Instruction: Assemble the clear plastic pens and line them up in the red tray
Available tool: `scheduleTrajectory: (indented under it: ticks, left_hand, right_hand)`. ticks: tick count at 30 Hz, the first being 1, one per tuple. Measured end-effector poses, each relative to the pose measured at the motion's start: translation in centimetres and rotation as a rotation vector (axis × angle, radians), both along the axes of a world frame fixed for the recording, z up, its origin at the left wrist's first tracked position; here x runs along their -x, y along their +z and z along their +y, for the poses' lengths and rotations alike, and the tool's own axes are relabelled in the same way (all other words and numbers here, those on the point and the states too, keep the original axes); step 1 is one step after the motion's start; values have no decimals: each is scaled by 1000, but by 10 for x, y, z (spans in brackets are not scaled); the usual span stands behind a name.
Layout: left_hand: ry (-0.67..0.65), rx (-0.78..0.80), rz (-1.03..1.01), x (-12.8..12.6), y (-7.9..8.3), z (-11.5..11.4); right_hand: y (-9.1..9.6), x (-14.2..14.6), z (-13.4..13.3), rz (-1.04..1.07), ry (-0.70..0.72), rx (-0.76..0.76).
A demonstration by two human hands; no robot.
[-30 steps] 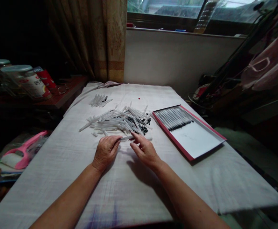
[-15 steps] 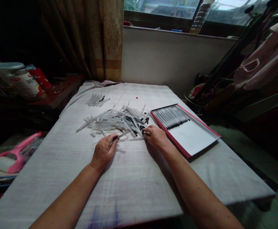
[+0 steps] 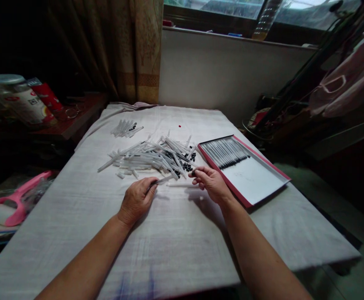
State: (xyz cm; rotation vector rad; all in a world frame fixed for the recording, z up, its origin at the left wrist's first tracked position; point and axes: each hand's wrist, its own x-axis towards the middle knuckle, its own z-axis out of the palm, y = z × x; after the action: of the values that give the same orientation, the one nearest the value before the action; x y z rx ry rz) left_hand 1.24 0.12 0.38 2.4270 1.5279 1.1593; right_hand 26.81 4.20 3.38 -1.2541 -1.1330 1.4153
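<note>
My left hand (image 3: 138, 196) is closed around a clear pen barrel (image 3: 165, 179), whose tip points right towards the pile. In my right hand (image 3: 212, 185), thumb and forefinger pinch a small black pen plug (image 3: 192, 172), partly hidden by the fingers. Just beyond both hands lies a heap of clear pen barrels (image 3: 144, 161), mixed with thin black refills. Small black plugs (image 3: 187, 167) are scattered at its right edge. One loose barrel (image 3: 182, 185) lies between the hands. To the right, a shallow red-edged box (image 3: 224, 178) holds a row of pens (image 3: 224, 153) with black ends.
A smaller group of pen parts (image 3: 125, 128) lies at the back left of the white tablecloth (image 3: 175, 250), and a tiny red piece (image 3: 179, 126) at the back. Left of the table are a pink tape dispenser (image 3: 21, 202) and a side table with a jar (image 3: 28, 104).
My right hand has lifted off the black plugs and drawn back towards me and right, with one plug in its fingers. My left hand stays nearly still with the barrel.
</note>
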Motion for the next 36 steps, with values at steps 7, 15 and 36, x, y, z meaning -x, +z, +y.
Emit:
scheduleTrajectory:
  ticks: [7,15,36]
  left_hand:
    - [-41,13,34,-1,4,-2]
    - [-65,25,32,-2,10,-3]
    - [-91,56,102,-1,10,-3]
  right_hand:
    - [5,22,-10,92,25,-1]
    - [-3,31,-16,40,132,-9]
    - [-10,31,-22,-282,86,-375]
